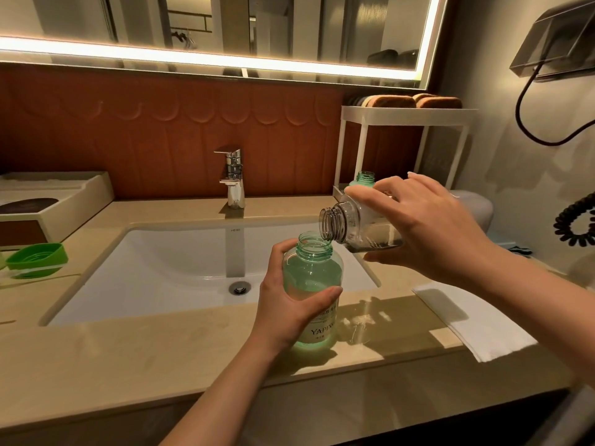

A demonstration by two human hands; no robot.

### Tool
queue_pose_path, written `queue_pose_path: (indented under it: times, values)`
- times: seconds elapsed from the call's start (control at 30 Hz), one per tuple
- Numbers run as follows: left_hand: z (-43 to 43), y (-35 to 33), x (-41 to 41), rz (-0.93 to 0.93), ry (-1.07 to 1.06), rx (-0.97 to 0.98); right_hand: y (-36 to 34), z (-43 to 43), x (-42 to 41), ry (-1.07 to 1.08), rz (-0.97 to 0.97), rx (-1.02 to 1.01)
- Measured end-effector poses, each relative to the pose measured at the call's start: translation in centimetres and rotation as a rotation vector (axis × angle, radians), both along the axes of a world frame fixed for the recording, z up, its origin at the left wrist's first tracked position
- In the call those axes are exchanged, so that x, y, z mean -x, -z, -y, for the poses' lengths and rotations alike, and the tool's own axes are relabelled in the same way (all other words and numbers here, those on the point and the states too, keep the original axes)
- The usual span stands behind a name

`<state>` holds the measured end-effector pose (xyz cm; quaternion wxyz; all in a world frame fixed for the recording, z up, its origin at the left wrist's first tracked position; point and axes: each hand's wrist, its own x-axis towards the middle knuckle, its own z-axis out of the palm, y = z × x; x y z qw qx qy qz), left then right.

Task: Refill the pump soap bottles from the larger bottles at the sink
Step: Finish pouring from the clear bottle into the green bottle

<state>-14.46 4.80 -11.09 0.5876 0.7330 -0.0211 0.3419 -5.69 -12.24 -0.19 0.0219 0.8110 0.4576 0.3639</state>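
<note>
Centre frame, your left hand (289,304) is gripping the upright green translucent plastic bottle (314,275); your right hand (428,226) is holding the clear plastic bottle (351,226) sideways, mouth just above-right of the green opening.

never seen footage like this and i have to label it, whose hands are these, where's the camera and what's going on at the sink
There is no machine here. One camera worn on a person's head looks down at their own bare hands. The left hand grips a green bottle that stands uncapped on the counter by the sink. The right hand holds a clear bottle tipped sideways, its open mouth just above the green one's neck. No stream of liquid shows. Around them are a tap, a white cloth on the right, a green soap dish on the left and a second green bottle behind.
</note>
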Motion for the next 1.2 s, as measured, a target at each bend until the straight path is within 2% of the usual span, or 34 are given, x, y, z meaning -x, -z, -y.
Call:
queue_pose_path:
  times: [0.33, 1.2]
  values:
    - [0.0, 0.1, -0.1, 0.005, -0.004, -0.006, -0.9, 0.0, 0.7, 0.003, 0.104, 0.038]
    - [-0.1, 0.2, -0.1, -0.006, -0.007, -0.003, -1.7, -0.3, 1.5, 0.045, 0.114, 0.107]
